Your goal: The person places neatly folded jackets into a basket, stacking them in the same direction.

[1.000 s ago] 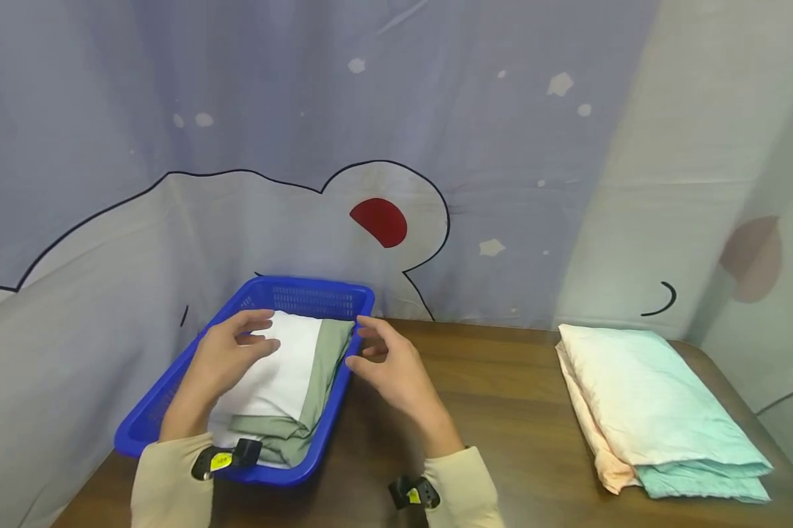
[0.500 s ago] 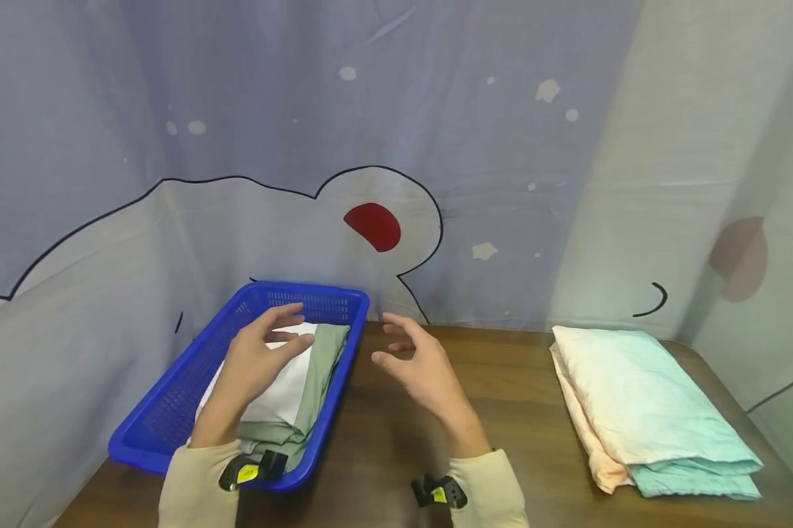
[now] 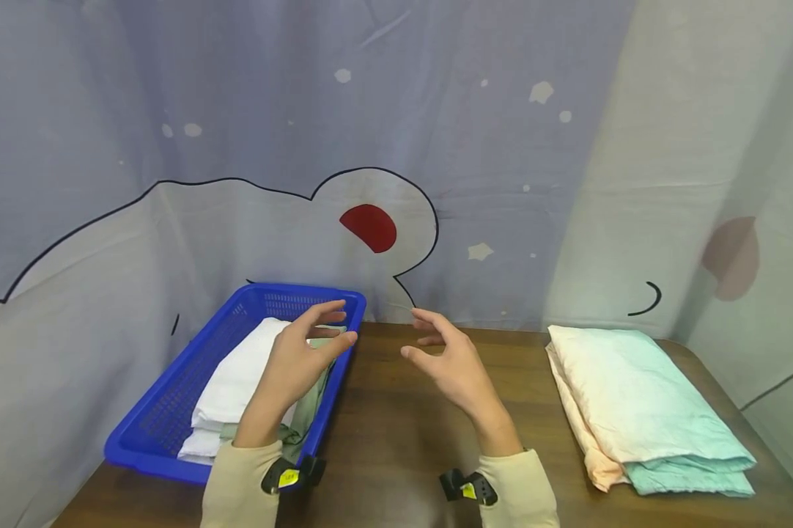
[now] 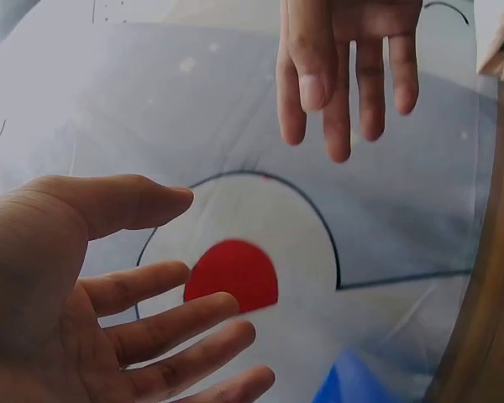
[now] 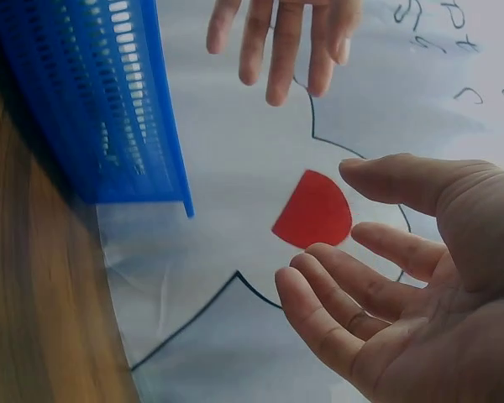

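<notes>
My left hand (image 3: pixel 299 364) hovers above the right side of a blue plastic basket (image 3: pixel 152 466), fingers spread and relaxed, holding nothing. Under it in the basket lies a folded white and sage-green cloth (image 3: pixel 238 378), partly hidden by the hand and forearm. Over the wooden table, just right of the basket, my right hand (image 3: pixel 459 367) hangs with loosely bent, separated fingers and an empty palm. Both wrist views show the palms bare: the left hand (image 4: pixel 143 319) and the right hand (image 5: pixel 403 294) face each other with a gap between.
A folded cream-to-mint cloth (image 3: pixel 647 403) lies at the table's right side, with a peach layer (image 3: pixel 597 458) beneath it. Behind the brown wooden table (image 3: pixel 396 440) hangs a printed curtain (image 3: pixel 489 147). The basket stands near that curtain at the left.
Both hands have moved to the right, away from over the basket's middle, and more of the white cloth shows. The basket and the folded cloth at the right keep their places.
</notes>
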`<state>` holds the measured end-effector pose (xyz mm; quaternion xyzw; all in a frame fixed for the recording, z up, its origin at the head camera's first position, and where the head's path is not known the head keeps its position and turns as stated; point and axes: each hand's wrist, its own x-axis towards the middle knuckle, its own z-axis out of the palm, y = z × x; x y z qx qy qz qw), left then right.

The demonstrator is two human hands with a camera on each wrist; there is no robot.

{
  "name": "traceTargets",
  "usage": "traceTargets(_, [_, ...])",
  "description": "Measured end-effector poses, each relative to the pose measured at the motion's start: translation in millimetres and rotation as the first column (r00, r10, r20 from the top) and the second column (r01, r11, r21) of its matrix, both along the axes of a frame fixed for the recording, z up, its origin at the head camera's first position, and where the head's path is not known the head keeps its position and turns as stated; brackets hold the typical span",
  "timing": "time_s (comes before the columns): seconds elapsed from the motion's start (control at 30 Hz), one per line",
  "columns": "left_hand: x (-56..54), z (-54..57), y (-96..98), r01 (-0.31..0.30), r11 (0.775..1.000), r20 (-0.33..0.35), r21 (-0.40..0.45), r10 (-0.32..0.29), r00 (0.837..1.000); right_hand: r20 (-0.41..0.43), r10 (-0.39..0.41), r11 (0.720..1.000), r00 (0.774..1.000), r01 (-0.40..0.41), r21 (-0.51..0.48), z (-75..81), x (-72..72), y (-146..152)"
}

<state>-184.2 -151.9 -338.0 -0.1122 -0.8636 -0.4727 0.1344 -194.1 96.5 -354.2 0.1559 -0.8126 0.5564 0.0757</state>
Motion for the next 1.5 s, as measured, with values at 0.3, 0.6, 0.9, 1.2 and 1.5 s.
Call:
traceTargets(0.3, [-1.6, 3.4, 32.4, 0.027, 1.0, -0.039, 0.011, -0.027, 0.999, -0.007, -0.036, 0.997, 0.999, 0.036, 0.061, 2.9, -2.8, 30])
traceTargets(0.6, [-2.9, 0.5, 59.9, 0.073, 0.994, -0.073, 0.077, -0.067, 0.995, -0.02, -0.06, 0.992, 0.998, 0.062, 0.11, 6.7, -2.4, 55])
traceTargets(0.9, [-10.3, -6.0, 85.1, 0.101, 0.99, -0.094, 0.102, -0.092, 0.991, -0.043, -0.088, 0.983, 0.995, 0.093, 0.156, 11.3, 1.8, 84])
traceTargets(1.2, [-18.7, -11.2, 112.2, 0.141, 0.981, -0.085, 0.133, -0.13, 0.988, -0.045, -0.118, 0.965, 0.992, 0.125, 0.232, 12.5, 5.3, 122])
traceTargets(1.5, [-26.4, -19.4, 141.2, 0.185, 0.965, -0.107, 0.185, -0.168, 0.98, -0.01, -0.165, 0.942, 0.986, 0.161, 0.296, 11.2, 9.8, 163])
